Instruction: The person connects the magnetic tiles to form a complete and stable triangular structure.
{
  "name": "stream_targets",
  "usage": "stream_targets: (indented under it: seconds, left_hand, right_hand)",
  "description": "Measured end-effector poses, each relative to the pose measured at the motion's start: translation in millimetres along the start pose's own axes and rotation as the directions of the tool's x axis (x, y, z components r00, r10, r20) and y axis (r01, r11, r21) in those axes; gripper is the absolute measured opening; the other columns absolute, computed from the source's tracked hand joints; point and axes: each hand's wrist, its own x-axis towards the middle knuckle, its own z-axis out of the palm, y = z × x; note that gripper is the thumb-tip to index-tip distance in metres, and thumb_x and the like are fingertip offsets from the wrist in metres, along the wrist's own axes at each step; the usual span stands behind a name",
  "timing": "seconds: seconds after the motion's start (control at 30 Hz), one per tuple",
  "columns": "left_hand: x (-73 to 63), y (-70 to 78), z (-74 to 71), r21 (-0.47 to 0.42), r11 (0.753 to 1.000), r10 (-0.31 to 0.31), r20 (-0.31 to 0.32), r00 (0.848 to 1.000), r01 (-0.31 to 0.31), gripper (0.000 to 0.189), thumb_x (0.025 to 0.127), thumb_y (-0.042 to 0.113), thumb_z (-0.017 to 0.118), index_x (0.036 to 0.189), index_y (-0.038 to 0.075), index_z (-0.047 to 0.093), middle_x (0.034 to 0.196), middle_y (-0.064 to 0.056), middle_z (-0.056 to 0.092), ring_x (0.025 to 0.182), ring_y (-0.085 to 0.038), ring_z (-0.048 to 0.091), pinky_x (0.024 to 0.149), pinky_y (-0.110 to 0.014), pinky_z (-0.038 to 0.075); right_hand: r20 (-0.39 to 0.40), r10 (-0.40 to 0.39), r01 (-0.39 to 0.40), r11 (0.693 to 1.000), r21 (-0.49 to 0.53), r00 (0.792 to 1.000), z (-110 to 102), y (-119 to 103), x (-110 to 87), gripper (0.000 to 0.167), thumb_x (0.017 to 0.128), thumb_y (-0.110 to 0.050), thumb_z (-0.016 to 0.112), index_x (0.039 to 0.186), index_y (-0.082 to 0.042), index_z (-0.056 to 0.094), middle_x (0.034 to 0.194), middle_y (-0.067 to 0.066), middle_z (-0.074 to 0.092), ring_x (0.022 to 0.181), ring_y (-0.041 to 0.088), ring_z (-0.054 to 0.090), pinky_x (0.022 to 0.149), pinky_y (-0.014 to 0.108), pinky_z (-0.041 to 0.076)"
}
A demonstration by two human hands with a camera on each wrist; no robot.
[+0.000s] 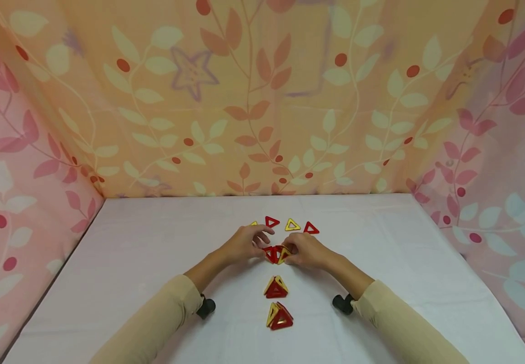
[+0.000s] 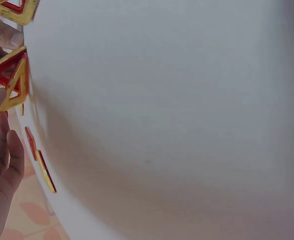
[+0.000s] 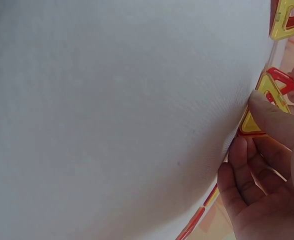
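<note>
Leaning triangular tiles [image 1: 275, 257] between hands [image 1: 246, 243] [image 1: 308, 250]

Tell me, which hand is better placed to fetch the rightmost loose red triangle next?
Probably the right hand: it lies nearest that red triangle, while the left hand is farther across. It would likely have to release the yellow triangle first.
</note>
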Motion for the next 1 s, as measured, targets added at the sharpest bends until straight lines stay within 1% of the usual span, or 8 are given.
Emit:
stream_targets:
  seconds: [0.07,0.2,0.37,0.53,0.77,1.0]
  left_hand:
    - [1.4,3.0,-0.2,0.004,1.0,0.013,0.0,1.0,-0.013,0.049,0.082,-0.005,0.076,0.128,0.001,0.061,0.107,-0.012,0.069,0.093,-0.022,0.064,0.08,-0.028,0.056]
    - [2.3,7.8,0.5,0.002,1.0,0.011,0.004,1.0,-0.011,0.05,0.083,-0.006,0.075,0.13,0.001,0.06,0.109,-0.014,0.068,0.093,-0.022,0.063,0.08,-0.028,0.056]
    - [2.9,11.3,2.6,-0.007,1.0,0.015,-0.002,1.0,-0.015,0.05,0.084,-0.007,0.074,0.131,0.001,0.059,0.109,-0.015,0.067,0.092,-0.021,0.062,0.08,-0.027,0.056]
    - [5.1,13.8,5.5,-0.012,1.0,0.026,-0.009,1.0,-0.026,0.05,0.084,-0.007,0.073,0.132,0.001,0.059,0.11,-0.014,0.068,0.093,-0.021,0.062,0.08,-0.026,0.056]
    - [7.4,16.0,9.1,0.006,1.0,0.027,-0.024,0.999,-0.026,0.054,0.085,-0.005,0.074,0.135,0.005,0.057,0.111,-0.012,0.068,0.091,-0.018,0.061,0.078,-0.024,0.055]
    - [7.5,17.5,10.7,0.0,0.999,0.041,-0.039,0.998,-0.041,0.051,0.085,-0.005,0.073,0.133,0.003,0.058,0.111,-0.011,0.068,0.092,-0.018,0.062,0.08,-0.025,0.055]
  right_hand:
    - [-0.004,-0.007,0.007,1.0,-0.001,1.0,0,1,0.1,0.032,0.081,-0.012,0.083,0.109,-0.001,0.071,0.09,-0.002,0.064,0.081,0.013,0.056,0.074,0.026,0.051]
    - [-0.009,-0.015,0.015,1.0,-0.003,1.0,0,2,0.1,0.033,0.081,-0.011,0.083,0.109,0.0,0.07,0.09,-0.002,0.064,0.081,0.013,0.056,0.073,0.025,0.05]
    - [0.0,0.001,-0.001,1.0,-0.001,1.0,0,1,0.0,0.034,0.081,-0.012,0.083,0.11,0.0,0.07,0.091,-0.001,0.064,0.081,0.013,0.056,0.074,0.026,0.051]
    - [-0.003,-0.004,0.004,1.0,0.0,1.0,0,2,0.0,0.033,0.081,-0.012,0.083,0.109,-0.001,0.07,0.091,-0.002,0.064,0.081,0.012,0.056,0.074,0.026,0.051]
    - [-0.007,-0.019,0.019,1.0,-0.012,1.0,1,2,0.6,0.032,0.081,-0.013,0.083,0.108,-0.001,0.07,0.09,-0.003,0.064,0.08,0.011,0.055,0.073,0.025,0.05]
    - [-0.006,-0.012,0.012,1.0,-0.015,1.0,2,3,1.1,0.031,0.081,-0.013,0.083,0.107,-0.002,0.07,0.089,-0.003,0.064,0.08,0.011,0.055,0.074,0.025,0.05]
